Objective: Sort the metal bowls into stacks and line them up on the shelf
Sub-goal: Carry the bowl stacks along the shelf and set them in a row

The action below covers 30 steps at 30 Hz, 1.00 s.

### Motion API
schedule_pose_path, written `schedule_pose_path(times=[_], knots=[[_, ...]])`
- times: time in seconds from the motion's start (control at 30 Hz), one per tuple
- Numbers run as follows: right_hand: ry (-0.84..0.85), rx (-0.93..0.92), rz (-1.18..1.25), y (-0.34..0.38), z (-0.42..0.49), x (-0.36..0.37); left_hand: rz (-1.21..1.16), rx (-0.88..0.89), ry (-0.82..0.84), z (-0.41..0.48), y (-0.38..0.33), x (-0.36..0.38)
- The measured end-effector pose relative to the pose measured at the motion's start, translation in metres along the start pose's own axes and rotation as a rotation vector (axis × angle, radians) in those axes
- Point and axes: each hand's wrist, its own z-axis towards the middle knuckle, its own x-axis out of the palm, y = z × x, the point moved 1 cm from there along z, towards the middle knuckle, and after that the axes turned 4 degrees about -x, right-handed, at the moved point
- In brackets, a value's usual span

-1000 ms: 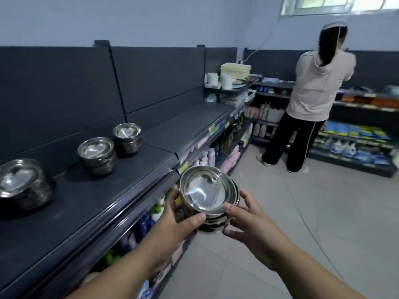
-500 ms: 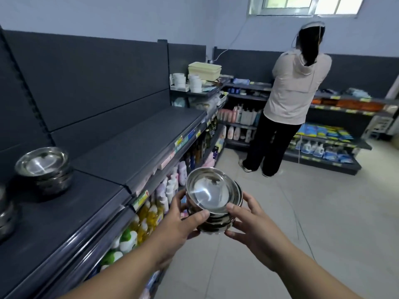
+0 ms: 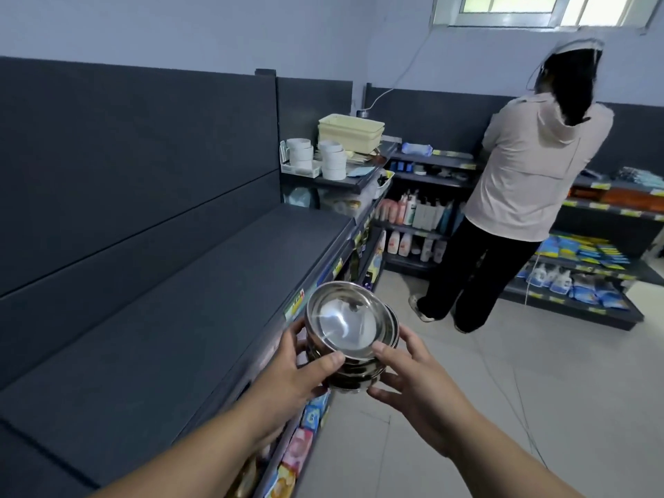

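Observation:
A stack of shiny metal bowls (image 3: 345,325) is held in front of me, just off the front edge of the dark top shelf (image 3: 201,300). My left hand (image 3: 291,375) grips the stack from the left, thumb on the top bowl's rim. My right hand (image 3: 413,375) grips it from the right, thumb on the rim and fingers under the stack. The stack tilts slightly toward me. No other bowls are in view on the shelf.
A person in a pale hoodie (image 3: 521,181) stands at the far shelving (image 3: 575,310), back turned. White cups (image 3: 332,158) and a cream tray (image 3: 350,133) sit at the shelf's far end. Bottles and packets fill the lower shelves (image 3: 298,447). Tiled floor (image 3: 503,407) lies to the right.
My view has swung right along the shelf; the bowl stacks standing on it have passed out of sight on the left. Both hands keep the same hold on the stack.

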Motion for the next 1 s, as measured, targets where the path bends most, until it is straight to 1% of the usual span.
schedule_pose_path(times=[0.2, 0.4, 0.5, 0.67, 0.8, 1.0], knots=[[0.095, 0.028, -0.032, 0.009, 0.125, -0.032, -0.014, 0.002, -0.088, 0.113, -0.001, 0.000], [0.220, 0.056, -0.070, 0.046, 0.260, -0.069, -0.061, 0.024, -0.197, 0.230, -0.017, 0.012], [0.282, 0.062, -0.081, 0.063, 0.321, -0.077, -0.076, 0.047, -0.251, 0.278, -0.028, 0.012], [0.369, 0.092, -0.084, 0.065, 0.404, -0.069, -0.097, 0.061, -0.366, 0.342, -0.035, -0.008], [0.420, 0.129, -0.092, 0.060, 0.459, -0.053, -0.093, 0.050, -0.411, 0.385, -0.033, -0.040], [0.471, 0.130, -0.126, 0.061, 0.529, -0.023, -0.086, -0.006, -0.461, 0.439, -0.041, -0.089]])
